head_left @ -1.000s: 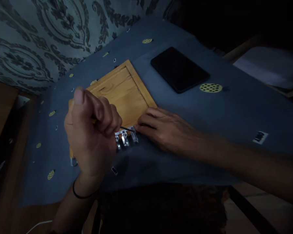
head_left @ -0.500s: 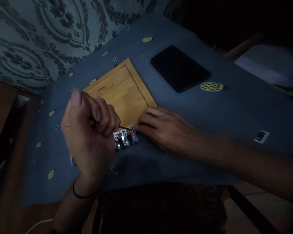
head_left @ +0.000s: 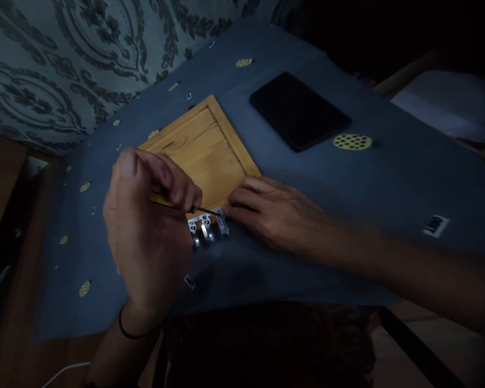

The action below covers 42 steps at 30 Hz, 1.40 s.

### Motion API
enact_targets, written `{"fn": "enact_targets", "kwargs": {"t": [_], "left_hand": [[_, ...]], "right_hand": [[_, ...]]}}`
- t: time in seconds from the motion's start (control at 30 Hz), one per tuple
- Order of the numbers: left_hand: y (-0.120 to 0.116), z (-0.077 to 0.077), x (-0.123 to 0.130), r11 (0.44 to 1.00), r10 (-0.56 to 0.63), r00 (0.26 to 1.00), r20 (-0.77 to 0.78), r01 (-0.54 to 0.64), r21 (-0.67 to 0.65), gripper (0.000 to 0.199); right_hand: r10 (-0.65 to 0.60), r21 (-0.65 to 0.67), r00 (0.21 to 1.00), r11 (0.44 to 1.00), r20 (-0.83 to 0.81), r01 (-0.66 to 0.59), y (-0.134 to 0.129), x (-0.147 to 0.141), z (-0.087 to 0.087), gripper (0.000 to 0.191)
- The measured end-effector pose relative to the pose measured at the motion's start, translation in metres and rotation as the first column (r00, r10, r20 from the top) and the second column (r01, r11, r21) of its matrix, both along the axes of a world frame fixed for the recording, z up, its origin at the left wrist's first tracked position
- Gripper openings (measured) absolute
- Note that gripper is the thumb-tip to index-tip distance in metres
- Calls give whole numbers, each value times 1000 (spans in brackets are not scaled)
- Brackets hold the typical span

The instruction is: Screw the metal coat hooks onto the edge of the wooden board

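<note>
My left hand is closed around a screwdriver with a yellow handle, its dark shaft slanting down to the right. The tip meets the right end of a silvery metal hook rack, which has several curved hooks and lies along the near edge of a wooden board. That board has a raised rim and grain marks. My right hand rests over its near right corner, fingers bent together, fingertips beside the screwdriver tip. Part of the rack and the board's left side are hidden behind my left hand.
A black tablet-like slab lies behind and right of the board. Blue cloth with pineapple prints covers the table, which meets a patterned wall covering. A pale seat-like surface is at the far right.
My left hand has turned slightly around the screwdriver, so more of the yellow handle shows. My right hand and the board stay in place.
</note>
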<state>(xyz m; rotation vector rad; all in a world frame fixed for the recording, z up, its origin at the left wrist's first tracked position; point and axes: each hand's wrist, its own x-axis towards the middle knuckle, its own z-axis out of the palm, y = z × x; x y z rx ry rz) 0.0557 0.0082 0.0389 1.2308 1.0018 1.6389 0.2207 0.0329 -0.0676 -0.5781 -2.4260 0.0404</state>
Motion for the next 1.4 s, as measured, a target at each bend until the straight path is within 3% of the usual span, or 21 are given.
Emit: {"fn": "enact_targets", "kwargs": {"t": [0.23,0.47,0.63,0.7,0.87,1.17,1.4], "left_hand": [[2,1,3,998,-40,998,41,42,-42,53],[15,0,-9,984,-176,984,2,176,-25,70],[21,-5,-19,962,-272,962,-11,272,10,71],[19,-6,-18,971,-241,971,-8,241,1,68],[8,-7,-7,999,-4,1000,24,5,-40,59],[6,1,-5,996,-70,997,33,68,59,65],[1,1,-1,997,73,995,66,-70,-41,63]], "right_hand": [[-2,-14,1000,1000,-7,2,-1,-1,1,24],[-20,-21,1000,1000,-24,20,-2,-3,-1,24],[-20,-9,999,1000,-29,20,-2,-2,0,26],[-20,10,999,1000,-38,21,-2,-2,0,25],[-6,28,998,1000,-61,8,-1,-3,-2,23],[-10,-11,1000,1000,-27,9,-3,-1,3,24],[-7,-22,999,1000,-40,6,-2,-3,2,26]]}}
